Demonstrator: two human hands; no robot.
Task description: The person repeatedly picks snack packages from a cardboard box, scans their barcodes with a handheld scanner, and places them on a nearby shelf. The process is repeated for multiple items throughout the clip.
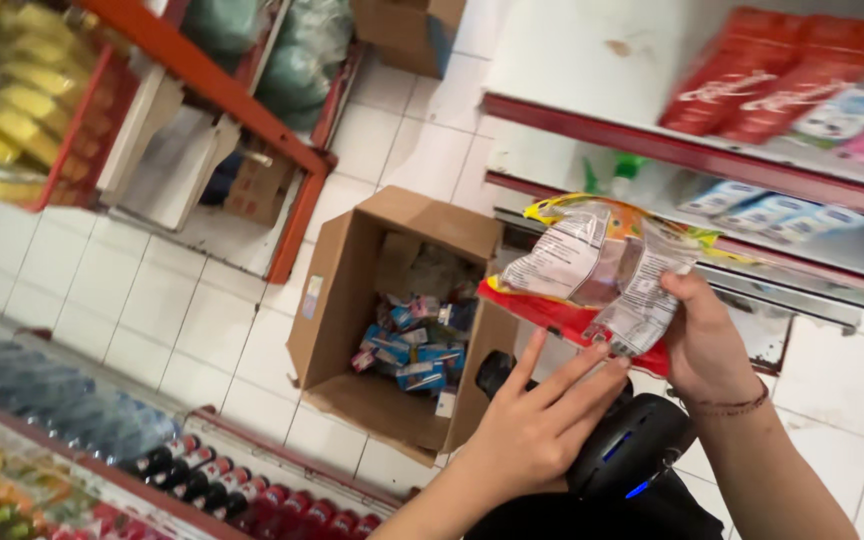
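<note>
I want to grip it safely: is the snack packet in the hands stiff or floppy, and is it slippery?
The packet is probably floppy: its film is creased and bends over the right hand. It seems light, since fingertips alone carry it. The glossy film may be slippery, so the left hand steadying it below looks sensible.
</note>
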